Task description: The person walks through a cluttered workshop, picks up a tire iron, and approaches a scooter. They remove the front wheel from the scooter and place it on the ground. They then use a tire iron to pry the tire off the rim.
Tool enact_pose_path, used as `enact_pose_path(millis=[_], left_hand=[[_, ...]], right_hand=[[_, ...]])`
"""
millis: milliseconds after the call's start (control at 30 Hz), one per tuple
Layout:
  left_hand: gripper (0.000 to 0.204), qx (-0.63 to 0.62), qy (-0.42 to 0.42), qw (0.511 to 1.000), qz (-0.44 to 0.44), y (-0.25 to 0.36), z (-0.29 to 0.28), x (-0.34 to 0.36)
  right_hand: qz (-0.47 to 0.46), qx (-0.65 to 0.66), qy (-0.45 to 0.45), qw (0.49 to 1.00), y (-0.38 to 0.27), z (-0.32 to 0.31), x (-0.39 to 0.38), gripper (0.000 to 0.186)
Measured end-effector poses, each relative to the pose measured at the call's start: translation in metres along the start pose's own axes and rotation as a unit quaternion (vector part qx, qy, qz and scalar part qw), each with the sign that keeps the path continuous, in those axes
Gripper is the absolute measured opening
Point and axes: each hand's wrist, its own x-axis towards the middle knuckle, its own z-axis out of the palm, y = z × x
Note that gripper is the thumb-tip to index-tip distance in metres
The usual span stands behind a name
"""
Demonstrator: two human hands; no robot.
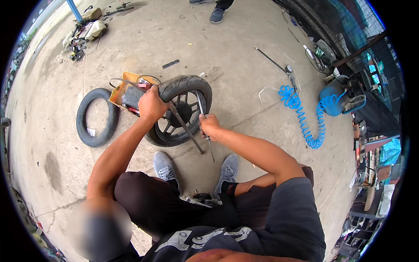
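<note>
A motorcycle wheel (181,114) with black spokes and a black tyre stands tilted on the concrete in front of my grey shoes. My left hand (151,105) clamps down on the tyre's upper left edge, at the top end of a long metal tyre lever (187,131) that slants across the spokes. My right hand (209,126) is closed around a second metal lever (201,105), whose tip is wedged at the tyre's rim and whose lower end pokes out below my fist.
A loose black tyre (96,117) lies to the left. A yellow tray of tools (124,94) sits behind the wheel. A blue coiled air hose (305,118) leads to a blue compressor (335,98) at right. Another person's shoe (216,15) is at the top.
</note>
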Motion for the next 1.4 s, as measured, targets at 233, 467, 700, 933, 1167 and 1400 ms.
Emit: enact_pose_path(millis=[233, 467, 700, 933, 1167, 1400], left_hand=[[0.072, 0.004, 0.004, 1.000, -0.001, -0.007, -0.001, -0.002], [0.074, 0.013, 0.002, 1.000, -0.003, -0.012, -0.001, -0.003], [0.055, -0.004, 0.022, 1.000, 0.014, -0.010, 0.000, -0.004], [0.057, 0.014, 0.022, 1.000, 0.017, -0.007, 0.000, -0.003], [0.061, 0.023, 0.007, 1.000, -0.001, -0.005, -0.003, -0.004], [0.061, 0.019, 0.014, 1.000, 0.012, -0.003, 0.000, -0.002]], right_hand=[[-0.193, -0.114, 0.038, 0.974, 0.053, -0.001, 0.070, 0.039], [-0.266, -0.269, 0.076, 0.923, 0.048, -0.020, 0.094, 0.027], [-0.356, -0.349, 0.102, 0.861, 0.027, -0.064, 0.093, 0.024], [-0.313, -0.435, 0.090, 0.839, 0.010, -0.087, 0.098, 0.022], [-0.275, -0.534, -0.044, 0.798, -0.022, -0.146, 0.087, 0.029], [-0.206, -0.525, -0.097, 0.820, -0.048, -0.181, 0.073, 0.042]])
